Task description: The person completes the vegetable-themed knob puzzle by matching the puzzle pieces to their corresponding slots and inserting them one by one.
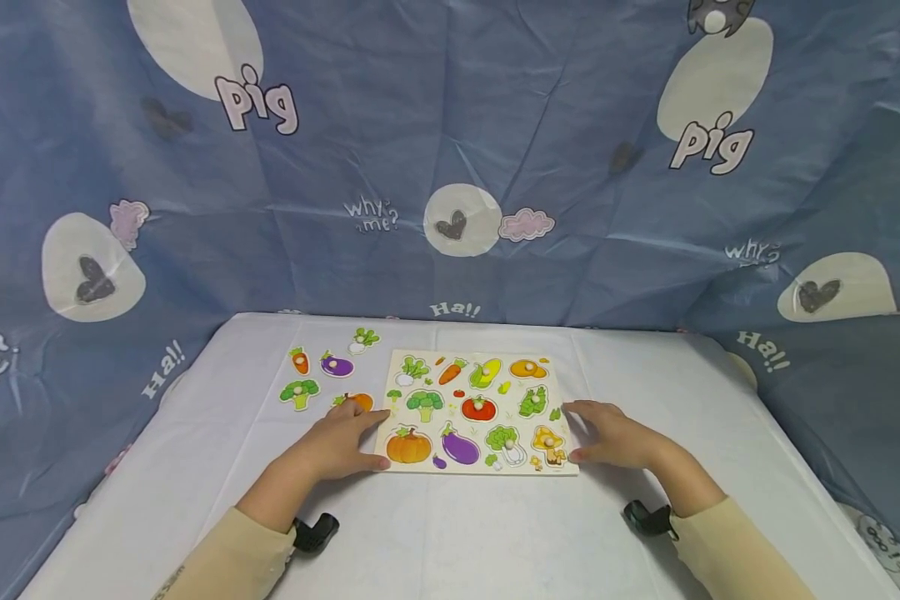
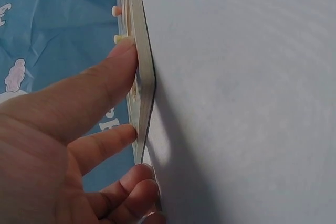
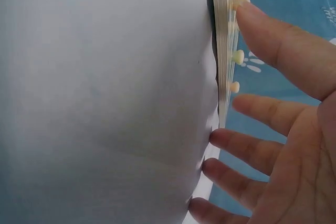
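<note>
A cream wooden puzzle board with printed vegetables lies on the white table. At its left edge is my left hand, thumb and index fingertip touching the rim in the left wrist view, the other fingers bent lower down. My right hand is at the opposite edge with its fingers spread and fairly straight, the fingertips close to the rim. Small knobs stand up from pieces on the board. A loose pumpkin piece is partly covered by the left hand.
Left of the board lie more loose pieces: a carrot, an eggplant, a white radish and a broccoli. Behind the table hangs a blue printed cloth.
</note>
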{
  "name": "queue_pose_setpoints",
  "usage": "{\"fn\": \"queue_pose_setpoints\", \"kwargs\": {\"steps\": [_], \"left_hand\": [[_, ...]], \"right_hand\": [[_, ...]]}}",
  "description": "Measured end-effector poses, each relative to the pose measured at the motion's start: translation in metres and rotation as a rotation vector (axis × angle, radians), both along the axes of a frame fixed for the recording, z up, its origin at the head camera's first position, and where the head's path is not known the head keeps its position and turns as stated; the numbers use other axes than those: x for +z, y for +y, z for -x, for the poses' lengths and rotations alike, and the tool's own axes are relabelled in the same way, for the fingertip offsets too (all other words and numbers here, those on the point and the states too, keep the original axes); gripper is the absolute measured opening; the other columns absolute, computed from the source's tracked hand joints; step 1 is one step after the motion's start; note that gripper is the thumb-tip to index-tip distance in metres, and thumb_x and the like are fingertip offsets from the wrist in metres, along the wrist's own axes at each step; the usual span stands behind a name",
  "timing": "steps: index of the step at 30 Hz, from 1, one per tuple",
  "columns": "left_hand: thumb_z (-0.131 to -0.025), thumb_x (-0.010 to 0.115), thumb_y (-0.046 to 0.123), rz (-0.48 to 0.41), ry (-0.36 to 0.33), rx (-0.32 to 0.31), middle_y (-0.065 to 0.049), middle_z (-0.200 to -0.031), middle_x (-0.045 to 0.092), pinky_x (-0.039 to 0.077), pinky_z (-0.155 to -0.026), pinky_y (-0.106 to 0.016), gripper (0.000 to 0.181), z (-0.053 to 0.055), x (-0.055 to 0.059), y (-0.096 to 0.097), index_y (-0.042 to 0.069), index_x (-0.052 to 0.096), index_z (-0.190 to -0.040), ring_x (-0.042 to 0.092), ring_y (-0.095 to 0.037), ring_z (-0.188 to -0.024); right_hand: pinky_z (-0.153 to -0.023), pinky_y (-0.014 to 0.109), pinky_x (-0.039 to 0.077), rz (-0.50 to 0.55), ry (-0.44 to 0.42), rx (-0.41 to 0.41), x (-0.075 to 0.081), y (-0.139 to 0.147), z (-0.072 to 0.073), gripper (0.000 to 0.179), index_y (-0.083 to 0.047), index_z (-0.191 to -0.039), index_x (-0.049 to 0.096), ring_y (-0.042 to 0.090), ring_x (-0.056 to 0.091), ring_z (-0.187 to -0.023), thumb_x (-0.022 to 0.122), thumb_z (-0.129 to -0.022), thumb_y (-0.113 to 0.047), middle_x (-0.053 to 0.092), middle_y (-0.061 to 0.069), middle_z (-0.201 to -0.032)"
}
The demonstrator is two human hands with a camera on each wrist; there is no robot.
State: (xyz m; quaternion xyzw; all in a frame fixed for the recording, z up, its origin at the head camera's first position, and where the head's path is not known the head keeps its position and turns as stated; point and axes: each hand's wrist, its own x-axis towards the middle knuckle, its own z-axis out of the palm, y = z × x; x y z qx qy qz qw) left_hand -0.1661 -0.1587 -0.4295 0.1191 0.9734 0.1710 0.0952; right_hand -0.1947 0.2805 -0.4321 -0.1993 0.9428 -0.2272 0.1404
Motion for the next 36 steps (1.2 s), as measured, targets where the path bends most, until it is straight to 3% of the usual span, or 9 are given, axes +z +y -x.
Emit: {"fn": "queue_pose_setpoints", "kwargs": {"steps": [12, 22, 26, 32, 36], "left_hand": [[-0.076, 0.085, 0.045, 0.01, 0.027, -0.005, -0.014, -0.122, 0.054, 0.048, -0.095, -0.048, 0.074, -0.004, -0.002, -0.003, 0.02, 0.06, -0.141, 0.051, -0.025, -0.102], [-0.081, 0.081, 0.044, -0.009, 0.076, -0.068, -0.018, -0.138, 0.055, 0.04, -0.106, -0.054, 0.066, -0.003, -0.006, -0.01, 0.015, 0.062, -0.137, 0.051, -0.036, -0.127], [-0.084, 0.08, 0.041, -0.043, 0.066, -0.066, -0.015, -0.139, 0.057, 0.037, -0.109, -0.055, 0.062, -0.001, -0.006, -0.016, 0.012, 0.063, -0.136, 0.05, -0.036, -0.131], [-0.087, 0.078, 0.034, -0.087, 0.109, -0.051, -0.011, -0.129, 0.064, 0.04, -0.106, -0.053, 0.053, 0.002, -0.005, -0.027, 0.008, 0.066, -0.131, 0.057, -0.033, -0.123], [-0.088, 0.077, 0.028, -0.103, 0.151, -0.009, -0.006, -0.109, 0.068, 0.048, -0.095, -0.049, 0.042, 0.009, -0.002, -0.033, 0.006, 0.069, -0.123, 0.062, -0.025, -0.1]], "right_hand": [[-0.11, 0.066, 0.025, -0.059, -0.049, -0.028, 0.001, -0.006, -0.008, 0.087, -0.007, -0.151, 0.042, 0.048, 0.024, -0.144, 0.08, -0.083, -0.043, 0.031, 0.024, -0.157], [-0.11, 0.068, 0.024, -0.055, -0.064, -0.02, 0.004, -0.007, -0.015, 0.086, -0.006, -0.152, 0.04, 0.049, 0.021, -0.144, 0.079, -0.084, -0.041, 0.029, 0.025, -0.158], [-0.11, 0.068, 0.023, -0.052, -0.065, -0.02, 0.004, -0.006, -0.015, 0.086, -0.006, -0.153, 0.039, 0.049, 0.021, -0.144, 0.078, -0.085, -0.042, 0.028, 0.025, -0.158], [-0.11, 0.068, 0.024, -0.059, -0.07, -0.025, 0.004, -0.007, -0.015, 0.086, -0.007, -0.152, 0.04, 0.049, 0.021, -0.144, 0.079, -0.084, -0.042, 0.029, 0.025, -0.158], [-0.11, 0.067, 0.023, -0.063, -0.065, -0.022, 0.006, -0.007, -0.014, 0.085, -0.006, -0.152, 0.04, 0.05, 0.021, -0.144, 0.079, -0.084, -0.041, 0.029, 0.026, -0.157]]}}
